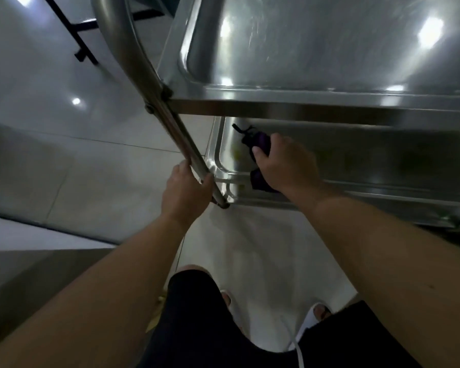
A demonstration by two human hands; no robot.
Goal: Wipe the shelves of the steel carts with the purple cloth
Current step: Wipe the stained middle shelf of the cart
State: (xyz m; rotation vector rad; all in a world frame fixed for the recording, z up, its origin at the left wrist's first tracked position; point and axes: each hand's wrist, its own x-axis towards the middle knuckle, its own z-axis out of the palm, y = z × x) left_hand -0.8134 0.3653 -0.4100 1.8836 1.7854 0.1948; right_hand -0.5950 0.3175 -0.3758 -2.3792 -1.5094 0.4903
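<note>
Purple cloth (pixel 260 144) bunched in the right hand (pixel 284 166), fingers curled round it, on the lower shelf (pixel 356 160); left hand (pixel 186 187) grips the cart post (pixel 170 120); lower-shelf wiping in hand; next move likely sweeps rightward under the top shelf (pixel 329 49).

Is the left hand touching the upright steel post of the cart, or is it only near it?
Touching. The head view shows the left hand with its fingers and thumb curled round the cart's post, no gap between them.

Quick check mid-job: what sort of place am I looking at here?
Likely a commercial kitchen or service area, though that is a guess: a multi-shelf steel cart with tray-like shelves, glossy pale floor tiles, and bright ceiling lights reflecting off both.
</note>
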